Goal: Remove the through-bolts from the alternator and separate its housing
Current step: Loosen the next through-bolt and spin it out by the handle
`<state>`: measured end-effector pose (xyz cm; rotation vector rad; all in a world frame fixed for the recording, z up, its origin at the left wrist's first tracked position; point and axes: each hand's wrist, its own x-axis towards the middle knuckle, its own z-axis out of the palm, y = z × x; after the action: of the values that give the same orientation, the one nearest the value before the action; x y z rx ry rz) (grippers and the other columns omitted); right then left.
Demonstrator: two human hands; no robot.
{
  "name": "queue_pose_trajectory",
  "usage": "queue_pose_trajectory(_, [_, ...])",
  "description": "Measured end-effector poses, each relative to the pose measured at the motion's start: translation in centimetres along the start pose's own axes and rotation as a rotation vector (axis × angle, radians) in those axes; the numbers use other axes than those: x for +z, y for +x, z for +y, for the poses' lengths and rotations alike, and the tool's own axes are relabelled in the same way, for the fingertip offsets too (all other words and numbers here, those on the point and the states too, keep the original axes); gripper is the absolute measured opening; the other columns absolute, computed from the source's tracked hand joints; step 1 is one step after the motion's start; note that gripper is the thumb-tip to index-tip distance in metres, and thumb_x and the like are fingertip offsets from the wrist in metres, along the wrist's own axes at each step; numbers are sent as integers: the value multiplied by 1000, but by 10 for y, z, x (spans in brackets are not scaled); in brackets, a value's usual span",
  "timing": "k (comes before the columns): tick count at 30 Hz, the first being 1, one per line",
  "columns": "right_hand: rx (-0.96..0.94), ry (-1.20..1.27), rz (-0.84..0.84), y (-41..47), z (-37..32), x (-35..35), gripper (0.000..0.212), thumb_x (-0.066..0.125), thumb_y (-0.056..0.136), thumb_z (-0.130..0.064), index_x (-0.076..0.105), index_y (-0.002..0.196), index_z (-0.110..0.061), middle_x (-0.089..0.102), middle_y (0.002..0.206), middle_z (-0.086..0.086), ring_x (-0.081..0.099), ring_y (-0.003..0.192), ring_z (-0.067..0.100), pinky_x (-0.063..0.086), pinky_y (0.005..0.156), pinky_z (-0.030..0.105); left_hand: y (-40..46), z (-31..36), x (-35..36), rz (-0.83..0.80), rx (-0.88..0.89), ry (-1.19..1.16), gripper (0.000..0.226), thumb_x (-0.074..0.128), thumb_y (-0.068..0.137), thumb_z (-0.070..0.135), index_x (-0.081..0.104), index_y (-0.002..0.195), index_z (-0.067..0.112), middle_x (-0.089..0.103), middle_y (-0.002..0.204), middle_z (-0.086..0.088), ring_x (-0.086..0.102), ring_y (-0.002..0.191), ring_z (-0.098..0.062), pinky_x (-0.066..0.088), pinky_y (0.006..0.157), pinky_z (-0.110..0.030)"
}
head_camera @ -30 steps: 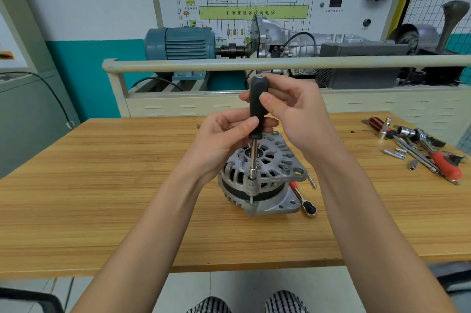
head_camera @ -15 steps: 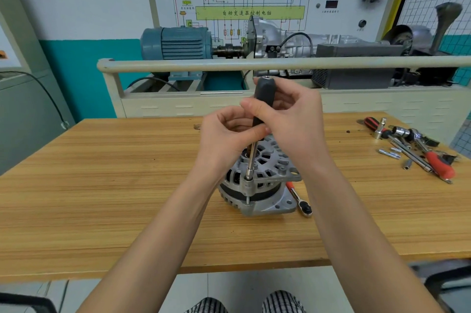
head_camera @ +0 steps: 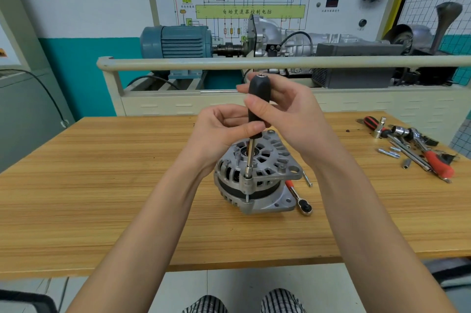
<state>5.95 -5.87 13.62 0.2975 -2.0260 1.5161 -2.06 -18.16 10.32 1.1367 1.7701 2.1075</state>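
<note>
Cast aluminium marks the alternator (head_camera: 254,175), which stands on end near the middle of the wooden tabletop (head_camera: 102,185), its vented end frame turned upward. A black-handled nut driver (head_camera: 258,106) is held nearly upright over it, and the socket at the foot of the steel shank is seated on the head of a through-bolt (head_camera: 246,186) at the 6 o'clock edge of the housing; part of the bolt's shank is seen in the gap between the two housing halves. The upper part of the handle is gripped by the right hand (head_camera: 293,118), thumb across the front and fingers curled behind, while the lower end of the handle is pinched by the left hand (head_camera: 221,131) between thumb and fingers. The step in hand is judged to be the unscrewing of this through-bolt; the housing halves are not yet parted. How far the bolt is backed out cannot be told. A loose bolt (head_camera: 307,180) lies at 3 o'clock of the alternator, with a red-handled ratchet (head_camera: 298,198) just beside it at 4 o'clock, so at least one bolt is probably out already. More sockets and tools (head_camera: 413,149) lie well apart at 2 o'clock. Next, the driver must be kept in line with the bolt and turned until the bolt can be lifted clear.
</note>
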Motion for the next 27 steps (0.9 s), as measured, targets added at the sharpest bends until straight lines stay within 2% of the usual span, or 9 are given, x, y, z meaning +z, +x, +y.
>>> queue_pose_trajectory(4, [-39, -120, 232, -1, 3, 7, 45, 88, 64, -21, 67, 104, -16, 70, 92, -5, 68, 88, 14, 58, 75, 35, 0, -2, 5, 161, 36, 99, 54, 84, 47, 21, 70, 92, -5, 71, 92, -25, 69, 89, -37, 58, 83, -43])
queue_pose_trajectory(7, [-93, -112, 270, -3, 5, 12, 37, 88, 64, -19, 70, 97, -21, 71, 80, -10, 69, 77, 10, 56, 67, 26, -1, -2, 6, 184, 57, 133, 54, 86, 48, 20, 66, 89, -7, 71, 84, -20, 68, 77, -27, 58, 75, -35])
queue_pose_trajectory(10, [-106, -86, 247, -3, 5, 14, 37, 84, 69, -14, 68, 101, -24, 71, 81, -15, 69, 76, 3, 55, 67, 18, 0, -3, 6, 176, 68, 157, 34, 86, 57, 9, 62, 82, 4, 68, 73, -3, 65, 69, -10, 55, 68, -23])
queue_pose_trajectory(16, [-93, -153, 152, -2, 6, 8, 31, 66, 87, -5, 65, 117, -14, 71, 101, -6, 66, 101, 7, 52, 94, 32, -1, 2, -12, -63, -33, -47, 32, 70, 76, 17, 68, 105, 3, 74, 94, -12, 70, 90, -22, 55, 84, -31])
queue_pose_trajectory(18, [-57, -133, 80, -1, 7, 8, 31, 58, 91, 0, 62, 120, -10, 71, 105, 2, 65, 106, 14, 52, 95, 41, -1, 1, -16, -132, -41, -108, 27, 67, 83, 11, 67, 108, 3, 74, 99, -14, 70, 95, -25, 54, 85, -33])
queue_pose_trajectory(20, [-21, -76, 7, -1, 7, 6, 30, 52, 93, 3, 59, 121, -8, 72, 102, 3, 66, 104, 16, 55, 87, 38, -2, 1, -16, -154, -27, -110, 23, 68, 80, 10, 71, 103, 6, 75, 96, -12, 71, 93, -24, 55, 83, -30])
queue_pose_trajectory(23, [-11, -29, -38, 1, 1, 1, 32, 58, 91, 1, 59, 122, -8, 70, 106, 1, 66, 104, 14, 55, 84, 29, -2, 2, -11, -49, 9, -44, 27, 75, 67, 12, 73, 93, 8, 75, 86, -9, 72, 82, -21, 56, 77, -28])
queue_pose_trajectory(25, [-39, -86, 21, 2, -2, 1, 42, 76, 79, -11, 61, 119, -14, 69, 107, -4, 65, 103, 11, 54, 88, 32, -1, 3, -7, 82, 28, 39, 37, 80, 56, 16, 71, 88, 2, 74, 82, -14, 71, 77, -22, 58, 75, -31])
queue_pose_trajectory(27, [-50, -139, 128, 3, -3, 5, 49, 87, 67, -19, 65, 111, -18, 69, 99, -7, 67, 93, 10, 56, 79, 34, 0, 4, 2, 163, 52, 113, 44, 85, 55, 12, 65, 88, -9, 71, 81, -20, 67, 74, -23, 59, 72, -32])
